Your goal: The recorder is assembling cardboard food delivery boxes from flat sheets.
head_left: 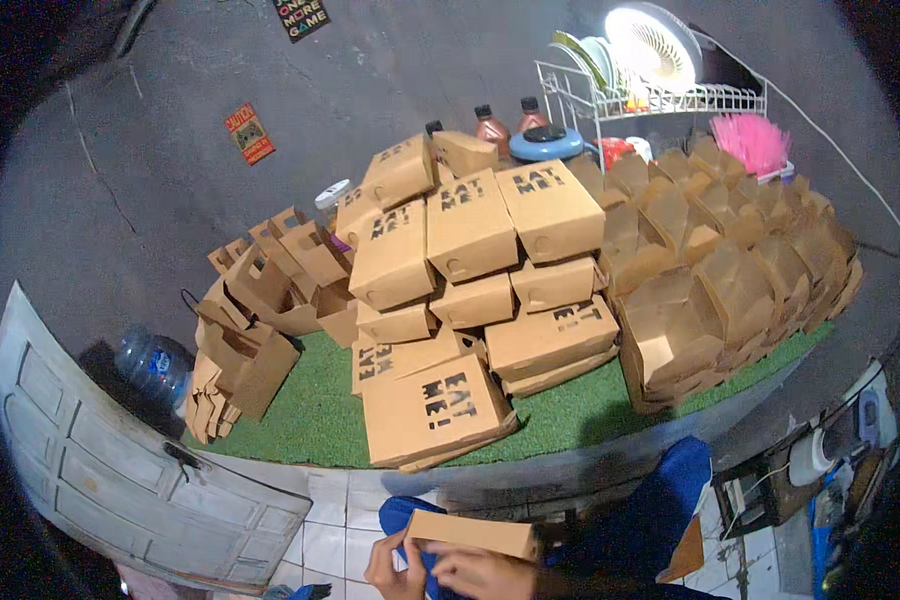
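On my lap rests a small brown cardboard box (475, 532), its plain long side tilted up. My left hand (394, 566) grips its left end, thumb and fingers closed at the edge. Across the near side of the box lies my right hand (482, 573), fingers stretched toward the left and slightly blurred. The near part of the box is hidden behind my hands. In front of me, folded boxes with black lettering (475, 225) are piled up, and one flat-lying box (435, 410) sits closest to me.
Green turf matting (310, 400) covers the raised platform. Open brown cartons (675, 335) stand in nested rows at the right; handled carriers (255, 365) stand left. Behind are a dish rack (670, 100), a lit fan (653, 50) and bottles (490, 130). A white door (140, 470) is at lower left.
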`<state>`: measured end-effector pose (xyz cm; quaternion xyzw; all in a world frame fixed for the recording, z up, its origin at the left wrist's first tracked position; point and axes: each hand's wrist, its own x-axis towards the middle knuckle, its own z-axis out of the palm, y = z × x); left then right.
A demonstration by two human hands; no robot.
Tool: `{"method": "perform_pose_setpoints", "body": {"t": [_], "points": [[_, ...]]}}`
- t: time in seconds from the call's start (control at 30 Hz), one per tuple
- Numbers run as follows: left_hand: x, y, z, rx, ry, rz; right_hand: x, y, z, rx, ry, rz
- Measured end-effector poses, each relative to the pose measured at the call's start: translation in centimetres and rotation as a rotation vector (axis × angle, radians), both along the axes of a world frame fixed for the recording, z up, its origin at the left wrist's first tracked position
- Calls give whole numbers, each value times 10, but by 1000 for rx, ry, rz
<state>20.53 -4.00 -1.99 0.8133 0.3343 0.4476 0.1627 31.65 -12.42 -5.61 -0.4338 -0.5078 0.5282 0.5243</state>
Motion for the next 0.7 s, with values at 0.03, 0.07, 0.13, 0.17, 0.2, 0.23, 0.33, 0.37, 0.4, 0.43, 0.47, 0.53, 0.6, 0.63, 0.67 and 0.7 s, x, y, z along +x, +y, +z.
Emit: {"method": "perform_pose_setpoints", "body": {"t": [0.03,0.07,0.13,0.17,0.2,0.23,0.33,0.37,0.4,0.43,0.47,0.53,0.6,0.63,0.67,0.7], "points": [[-4,4,0,12,-1,26,-2,-11,12,197,-162,-102],[-8,8,-1,23,-2,54,-4,-22,27,396,-323,-199],[-18,16,0,-40,10,99,4,-38,59,439,-387,-269],[-22,19,0,-31,-8,99,12,-46,74,480,-436,-347],[-26,21,0,-25,-25,101,21,-52,87,521,-481,-423],[-28,22,0,-47,-52,103,29,-56,99,559,-524,-499],[-31,20,4,-120,-160,98,35,-54,111,415,-368,-438],[-30,19,6,-124,-168,110,33,-53,108,223,-162,-359],[-28,18,9,-127,-202,57,31,-52,103,219,-145,-374],[-27,15,13,-134,-232,6,28,-53,96,269,-164,-422],[-26,14,17,-148,-229,25,26,-56,88,309,-166,-475],[-23,14,24,-163,-298,-191,25,-61,71,418,-150,-645],[-20,19,30,-201,-406,-273,31,-66,56,532,-68,-879],[-19,23,31,-219,-509,-370,37,-67,51,600,-10,-1005],[-18,27,32,-265,-604,-446,46,-69,48,671,67,-1097],[-20,32,34,-308,-611,-564,55,-69,47,744,130,-1184]]}}
